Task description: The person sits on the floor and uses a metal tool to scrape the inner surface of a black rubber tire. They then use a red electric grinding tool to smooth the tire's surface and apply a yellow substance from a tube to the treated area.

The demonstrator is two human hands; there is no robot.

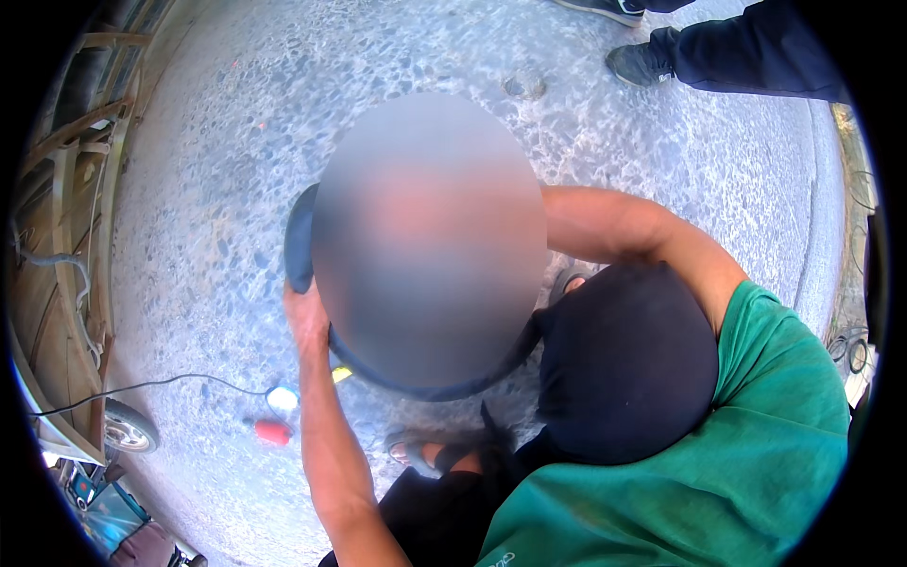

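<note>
A large dark round thing with a curved black rim point(430, 390) is in front of me between my arms. A blurred oval covers most of it, so its exact kind does not show. My left hand point(306, 317) is closed against its left edge, just below a dark grey-blue curved piece point(299, 238); the fingertips are lost in the blur. From the right, my bent forearm point(600, 222) reaches into the same blur. My right hand is hidden there, and what it touches cannot be made out.
Rough grey stony ground lies all around. A red cylinder point(273, 432) and a small whitish thing point(282, 398) with a black cable lie left of my forearm. A wooden-sided frame point(71, 236) and a wheel point(128, 427) stand far left. Another person's shoe point(641, 64) is at upper right.
</note>
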